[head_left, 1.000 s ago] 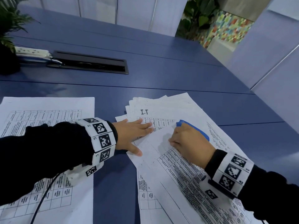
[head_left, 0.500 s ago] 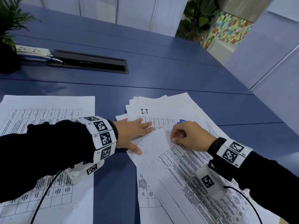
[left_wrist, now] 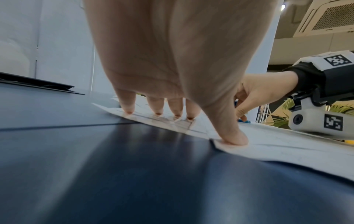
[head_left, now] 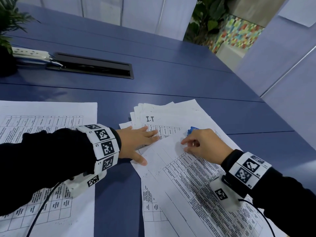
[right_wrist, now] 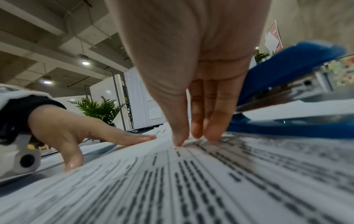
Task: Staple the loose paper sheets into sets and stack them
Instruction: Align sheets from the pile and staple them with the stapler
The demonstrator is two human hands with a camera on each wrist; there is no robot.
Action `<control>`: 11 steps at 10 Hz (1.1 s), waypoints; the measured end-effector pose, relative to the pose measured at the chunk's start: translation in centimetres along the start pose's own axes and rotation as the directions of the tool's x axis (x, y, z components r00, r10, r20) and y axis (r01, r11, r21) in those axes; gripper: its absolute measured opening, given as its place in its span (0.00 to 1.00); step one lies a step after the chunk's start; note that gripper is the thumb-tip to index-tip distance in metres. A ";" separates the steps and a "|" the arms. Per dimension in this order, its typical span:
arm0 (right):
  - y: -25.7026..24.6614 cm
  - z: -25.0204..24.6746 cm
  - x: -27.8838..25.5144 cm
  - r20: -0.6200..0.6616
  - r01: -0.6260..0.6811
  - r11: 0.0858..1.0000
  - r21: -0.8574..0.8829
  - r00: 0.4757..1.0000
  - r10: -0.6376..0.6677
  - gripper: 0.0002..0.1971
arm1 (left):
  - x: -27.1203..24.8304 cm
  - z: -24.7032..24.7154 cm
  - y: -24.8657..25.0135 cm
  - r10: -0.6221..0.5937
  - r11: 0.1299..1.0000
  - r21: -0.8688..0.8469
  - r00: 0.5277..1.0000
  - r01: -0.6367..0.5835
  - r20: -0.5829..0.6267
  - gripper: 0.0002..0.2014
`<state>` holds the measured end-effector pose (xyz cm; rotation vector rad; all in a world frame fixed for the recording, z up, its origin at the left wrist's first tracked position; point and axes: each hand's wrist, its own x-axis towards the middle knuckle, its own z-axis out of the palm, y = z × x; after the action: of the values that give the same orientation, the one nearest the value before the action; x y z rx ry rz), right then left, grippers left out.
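Work surface: smooth matte blue table (head_left: 171,86), panel seams running across it. Set into its far left is a long black rectangular cable box with a hinged lid (head_left: 92,66); contents not discernible. A white plastic power strip (head_left: 29,53) lies just left of it.

Loose sheets: thin white printed paper sheets with ruled tables (head_left: 172,117), fanned unevenly at centre right, corners offset; top far sheet bears a hand-lettered "I.T". A larger top sheet of dense printed text (head_left: 196,189) lies diagonally over them, running near and right. A separate flat white table-printed paper stack (head_left: 46,113) sits at left, well apart from the fan.

Left hand (head_left: 136,142): flat, fingers straight and spread, fingertips (left_wrist: 130,110) and thumb pressing down on the sheets at the fan's left edge.

Right hand (head_left: 203,144): fingers bent downward, tips (right_wrist: 179,141) touching the top sheet; nothing gripped.

Blue plastic stapler with a bright metal magazine (right_wrist: 291,94) rests on the papers just beyond the right hand, a sheet edge lying between its arm and base. Only its blue tip shows from the head view.
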<state>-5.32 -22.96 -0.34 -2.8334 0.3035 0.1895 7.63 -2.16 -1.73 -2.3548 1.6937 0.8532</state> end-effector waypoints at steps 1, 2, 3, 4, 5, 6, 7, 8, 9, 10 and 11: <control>0.0 0.3 0.2 -0.021 -0.042 0.997 0.068 0.999 0.043 0.06 | 0.0 0.0 0.0 0.000 1.000 0.004 1.000 0.000 -0.001 0.43; -0.2 0.4 0.4 0.021 -0.091 0.981 0.170 0.996 0.089 0.02 | 0.0 0.0 0.0 0.001 1.000 0.008 1.000 -0.001 -0.001 0.43; -0.1 0.4 0.5 0.049 -0.130 0.968 0.216 0.991 0.122 0.03 | 0.0 0.0 0.0 0.001 1.000 0.014 1.000 -0.001 -0.002 0.43; -0.2 0.8 0.5 0.045 -0.108 0.983 0.149 0.994 0.102 0.05 | 0.0 0.0 0.0 0.002 1.000 0.017 1.000 -0.002 -0.003 0.43; -0.4 1.5 0.3 0.042 -0.071 0.996 0.053 0.997 0.069 0.05 | 0.1 0.1 -0.1 0.004 1.000 0.019 1.000 -0.004 -0.006 0.43; -0.4 1.7 0.3 0.079 -0.070 0.997 0.013 0.995 0.068 0.06 | 0.1 0.1 -0.1 0.004 1.000 0.020 1.000 -0.004 -0.012 0.43; -0.6 1.2 0.2 0.118 -0.066 0.998 0.000 0.991 0.066 0.07 | 0.3 -0.1 0.0 0.014 0.999 0.030 1.000 -0.014 -0.018 0.44; -1.9 0.7 -0.1 0.126 -0.034 0.999 0.007 0.991 0.033 0.08 | 0.5 -0.2 -0.5 0.043 0.999 -0.014 0.999 -0.043 -0.030 0.45; -4.7 0.7 -0.5 0.162 0.047 0.994 0.101 0.985 -0.063 0.07 | 0.6 -0.2 -1.1 0.072 0.995 -0.067 0.995 -0.077 -0.067 0.46; -7.3 1.2 0.0 0.172 0.162 0.981 0.109 0.969 -0.179 0.06 | 0.5 0.0 -1.4 0.082 0.992 -0.085 0.991 -0.091 -0.103 0.45; -8.9 2.0 1.0 0.177 0.225 0.967 0.116 0.954 -0.243 0.07 | 0.4 0.2 -1.6 0.091 0.977 -0.179 0.985 -0.116 -0.144 0.38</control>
<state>-2.55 -14.21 -0.04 -2.7013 -0.0641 0.3811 9.04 -1.82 -2.45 -2.5164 1.8808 0.9271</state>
